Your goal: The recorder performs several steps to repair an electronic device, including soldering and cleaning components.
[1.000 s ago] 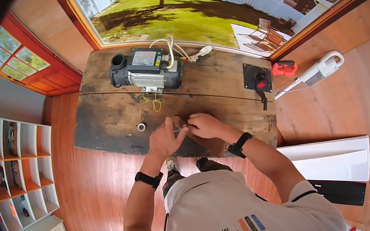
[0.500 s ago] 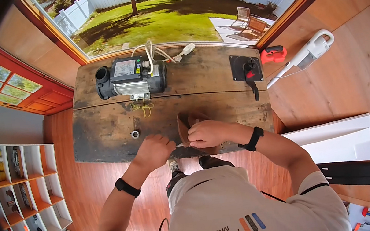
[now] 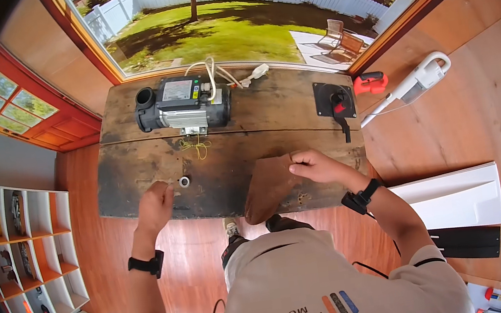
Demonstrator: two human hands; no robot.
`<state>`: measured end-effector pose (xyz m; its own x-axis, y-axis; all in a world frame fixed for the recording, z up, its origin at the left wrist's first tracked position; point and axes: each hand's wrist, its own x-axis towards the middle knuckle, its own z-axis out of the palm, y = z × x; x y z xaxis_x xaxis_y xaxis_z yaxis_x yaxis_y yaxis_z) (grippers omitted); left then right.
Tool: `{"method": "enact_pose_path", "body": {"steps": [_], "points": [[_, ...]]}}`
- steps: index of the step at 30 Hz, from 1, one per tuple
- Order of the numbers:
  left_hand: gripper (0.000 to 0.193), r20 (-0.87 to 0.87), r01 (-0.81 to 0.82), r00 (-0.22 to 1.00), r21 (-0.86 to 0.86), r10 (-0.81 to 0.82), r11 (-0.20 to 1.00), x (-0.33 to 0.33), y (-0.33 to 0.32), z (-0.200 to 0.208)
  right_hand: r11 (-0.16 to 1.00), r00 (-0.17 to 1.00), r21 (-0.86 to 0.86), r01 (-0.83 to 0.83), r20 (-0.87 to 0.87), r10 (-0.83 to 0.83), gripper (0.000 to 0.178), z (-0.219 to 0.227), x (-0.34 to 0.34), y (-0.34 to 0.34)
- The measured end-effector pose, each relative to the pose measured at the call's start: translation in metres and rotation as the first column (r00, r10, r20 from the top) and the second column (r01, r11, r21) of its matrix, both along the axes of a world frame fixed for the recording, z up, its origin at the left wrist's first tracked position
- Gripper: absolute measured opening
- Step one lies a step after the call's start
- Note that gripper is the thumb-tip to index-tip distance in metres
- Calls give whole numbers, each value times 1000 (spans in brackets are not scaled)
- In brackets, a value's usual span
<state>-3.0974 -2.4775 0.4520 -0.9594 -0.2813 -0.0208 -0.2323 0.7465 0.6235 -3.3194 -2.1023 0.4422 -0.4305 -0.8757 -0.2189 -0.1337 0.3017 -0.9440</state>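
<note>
My right hand (image 3: 316,167) pinches the upper corner of a brown cloth (image 3: 270,182), which hangs slack over the table's near edge. My left hand (image 3: 156,203) is closed, fingertips together, to the left of a small metal ring-shaped fitting (image 3: 185,182) on the wooden table (image 3: 223,192). Whether anything small sits in its fingers is hidden. Farther back stands a black and silver electric pump (image 3: 184,105) with a white cable and plug (image 3: 256,72). Thin yellow-green wire (image 3: 198,148) lies in loops before the pump's foot.
At the table's right end is a black plate (image 3: 325,96) with a red and black handled part. Beyond that edge are a red tool (image 3: 371,83) and a white stick vacuum (image 3: 420,78). Shelves (image 3: 33,251) stand at left, and a large window closes the far side.
My hands have moved apart. The left went leftward, near the ring-shaped fitting; the right went right and up, and the brown cloth, bunched before, now hangs spread from it.
</note>
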Motion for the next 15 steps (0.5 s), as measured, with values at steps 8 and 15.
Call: {"method": "enact_pose_path", "body": {"steps": [8, 15], "points": [[26, -135, 74, 990, 733, 38, 677, -59, 62, -43, 957, 814, -89, 275, 551, -183, 18, 59, 3, -4], [43, -82, 75, 995, 992, 61, 103, -92, 104, -90, 813, 738, -430, 393, 675, 0, 62, 109, 35, -10]]}}
